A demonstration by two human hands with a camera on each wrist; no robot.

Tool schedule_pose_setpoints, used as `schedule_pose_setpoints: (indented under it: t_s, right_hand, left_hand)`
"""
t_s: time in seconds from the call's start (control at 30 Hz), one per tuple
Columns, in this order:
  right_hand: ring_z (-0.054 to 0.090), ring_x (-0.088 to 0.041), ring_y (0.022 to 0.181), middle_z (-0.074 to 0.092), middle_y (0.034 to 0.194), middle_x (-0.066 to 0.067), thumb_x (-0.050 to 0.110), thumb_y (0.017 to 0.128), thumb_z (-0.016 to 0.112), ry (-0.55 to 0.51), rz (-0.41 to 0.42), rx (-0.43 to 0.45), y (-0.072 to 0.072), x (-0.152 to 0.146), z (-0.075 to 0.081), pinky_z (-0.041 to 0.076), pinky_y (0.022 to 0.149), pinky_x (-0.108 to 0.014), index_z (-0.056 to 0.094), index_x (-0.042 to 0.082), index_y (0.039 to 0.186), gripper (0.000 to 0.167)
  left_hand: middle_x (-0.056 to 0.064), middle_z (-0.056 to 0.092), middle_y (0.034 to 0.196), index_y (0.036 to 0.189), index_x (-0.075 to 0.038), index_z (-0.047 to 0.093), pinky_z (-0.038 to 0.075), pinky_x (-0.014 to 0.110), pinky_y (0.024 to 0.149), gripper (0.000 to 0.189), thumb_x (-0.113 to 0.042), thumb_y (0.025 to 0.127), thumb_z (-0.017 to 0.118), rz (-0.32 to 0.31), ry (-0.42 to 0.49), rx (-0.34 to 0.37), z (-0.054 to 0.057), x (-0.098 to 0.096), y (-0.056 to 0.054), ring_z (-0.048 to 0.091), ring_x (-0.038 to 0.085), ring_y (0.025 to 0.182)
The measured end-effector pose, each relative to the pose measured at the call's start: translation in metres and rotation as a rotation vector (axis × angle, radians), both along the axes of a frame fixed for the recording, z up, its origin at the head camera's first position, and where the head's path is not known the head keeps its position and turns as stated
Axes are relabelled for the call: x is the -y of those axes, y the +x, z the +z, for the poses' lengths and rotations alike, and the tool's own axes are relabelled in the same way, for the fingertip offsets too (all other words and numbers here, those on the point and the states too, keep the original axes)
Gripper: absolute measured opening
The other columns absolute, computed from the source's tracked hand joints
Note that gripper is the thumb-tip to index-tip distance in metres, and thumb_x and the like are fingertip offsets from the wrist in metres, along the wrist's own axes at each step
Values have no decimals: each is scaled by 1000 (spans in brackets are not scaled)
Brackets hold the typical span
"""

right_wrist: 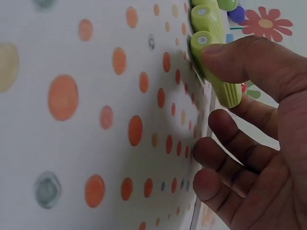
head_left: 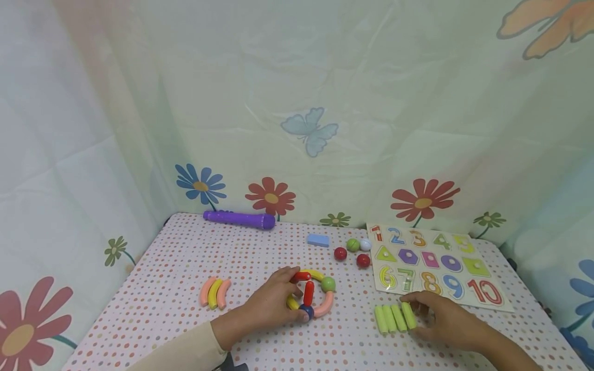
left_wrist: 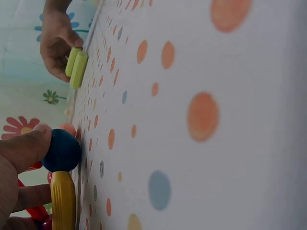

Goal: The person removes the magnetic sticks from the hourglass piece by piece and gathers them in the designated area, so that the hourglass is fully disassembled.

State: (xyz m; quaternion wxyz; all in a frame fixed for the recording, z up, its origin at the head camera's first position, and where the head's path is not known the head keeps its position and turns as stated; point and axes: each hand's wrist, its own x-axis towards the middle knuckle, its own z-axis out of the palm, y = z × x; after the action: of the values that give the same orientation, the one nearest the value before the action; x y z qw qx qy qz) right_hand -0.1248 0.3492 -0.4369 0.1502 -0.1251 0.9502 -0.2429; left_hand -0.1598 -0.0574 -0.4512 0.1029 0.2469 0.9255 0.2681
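Note:
My left hand (head_left: pixel 278 299) holds a ring of magnetic toy pieces at its left side. The thumb lies on the blue ball (left_wrist: pixel 62 150), and the other fingers reach behind the yellow curved stick (left_wrist: pixel 63 201). A green ball (head_left: pixel 328 284), a pink curved stick (head_left: pixel 325 305) and another yellow stick (head_left: pixel 313 274) continue the ring. A red stick (head_left: pixel 308 293) stands up from the blue ball; another red stick (head_left: pixel 302 276) is by the fingertips. My right hand (head_left: pixel 441 317) pinches the rightmost light-green stick (right_wrist: pixel 221 79) of a side-by-side row, thumb and index finger at its ends.
Three curved sticks (head_left: pixel 215 293) lie at left. Red balls (head_left: pixel 363 260), a green ball (head_left: pixel 353 245) and a white ball (head_left: pixel 365 244) sit near a blue block (head_left: pixel 318 240). A number puzzle board (head_left: pixel 380 281) is back right; a purple toy microphone (head_left: pixel 238 219) lies back left.

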Motion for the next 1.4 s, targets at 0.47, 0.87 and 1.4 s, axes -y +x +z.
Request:
schedule_pose_setpoints:
  t_s: [0.47, 0.87, 1.4]
  right_hand:
    - [60, -18, 104, 62, 115, 4, 37, 70, 95, 70, 3, 37, -4, 3, -7, 52, 95, -46, 65, 17, 128, 68]
    - [58, -25, 113, 63, 122, 3, 49, 78, 87, 20, -12, -180, -2, 35, 10, 52, 92, -51, 64, 19, 131, 65]
    - [63, -15, 107, 65, 111, 8, 30, 82, 87, -79, -78, -256, -2, 137, 5, 55, 85, -39, 61, 20, 136, 61]
  left_hand:
    - [1, 36, 162, 105, -23, 77, 34, 50, 116, 39, -52, 79, 86, -6, 2, -12, -1, 1, -1, 26, 25, 152]
    - [2, 36, 163, 107, -24, 77, 33, 48, 117, 41, -53, 79, 85, -9, -2, -21, -2, 0, -1, 26, 25, 152]
    - [1, 35, 163, 105, -23, 77, 32, 50, 117, 39, -52, 80, 85, -13, 24, -7, -5, 2, -2, 24, 26, 152]
